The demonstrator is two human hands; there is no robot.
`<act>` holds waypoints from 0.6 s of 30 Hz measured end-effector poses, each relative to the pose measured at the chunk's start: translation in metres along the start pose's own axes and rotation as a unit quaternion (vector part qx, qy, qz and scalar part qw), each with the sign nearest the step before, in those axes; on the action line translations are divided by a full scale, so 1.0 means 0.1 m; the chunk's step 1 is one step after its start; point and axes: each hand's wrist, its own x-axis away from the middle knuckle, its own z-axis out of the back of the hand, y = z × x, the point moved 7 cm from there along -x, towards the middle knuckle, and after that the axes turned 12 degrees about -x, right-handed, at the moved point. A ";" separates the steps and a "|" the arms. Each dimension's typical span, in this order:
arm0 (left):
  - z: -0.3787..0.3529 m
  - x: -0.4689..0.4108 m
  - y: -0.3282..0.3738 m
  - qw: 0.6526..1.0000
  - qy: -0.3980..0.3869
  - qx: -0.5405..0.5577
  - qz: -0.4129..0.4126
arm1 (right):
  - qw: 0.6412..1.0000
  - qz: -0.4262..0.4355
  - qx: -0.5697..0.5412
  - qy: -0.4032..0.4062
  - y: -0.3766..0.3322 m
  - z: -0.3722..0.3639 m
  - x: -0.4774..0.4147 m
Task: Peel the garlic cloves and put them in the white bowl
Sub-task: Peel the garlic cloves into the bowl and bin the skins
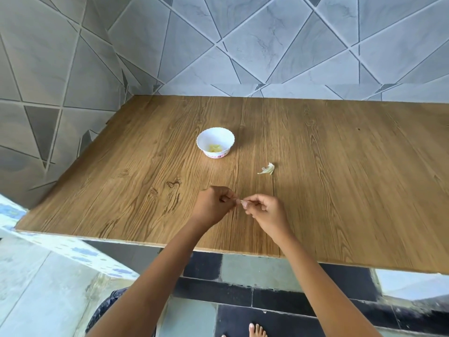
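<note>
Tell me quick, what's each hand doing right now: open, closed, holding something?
Left hand: closed, fingertips pinching a small garlic clove.
Right hand: closed, pinching the same garlic clove from the other side.

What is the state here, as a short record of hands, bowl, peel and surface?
left hand: pinches one end of a small garlic clove, mostly hidden
right hand: pinches the other end
white bowl: upright, beyond the hands, holds yellowish peeled cloves
peel scrap: lies on the wooden table, right of the bowl, apart from it
</note>
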 end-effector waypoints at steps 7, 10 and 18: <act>-0.12 0.00 -0.05 0.980 -0.088 0.134 0.116 | 0.929 0.302 0.210 0.047 -0.35 -0.05 0.10; -0.14 0.00 -0.06 0.961 -0.112 0.215 0.133 | 0.946 0.281 0.156 0.048 -0.35 -0.02 0.08; 0.07 -0.07 0.14 0.983 0.079 -0.058 -0.152 | 0.933 -0.242 -0.264 0.017 0.03 -0.09 0.02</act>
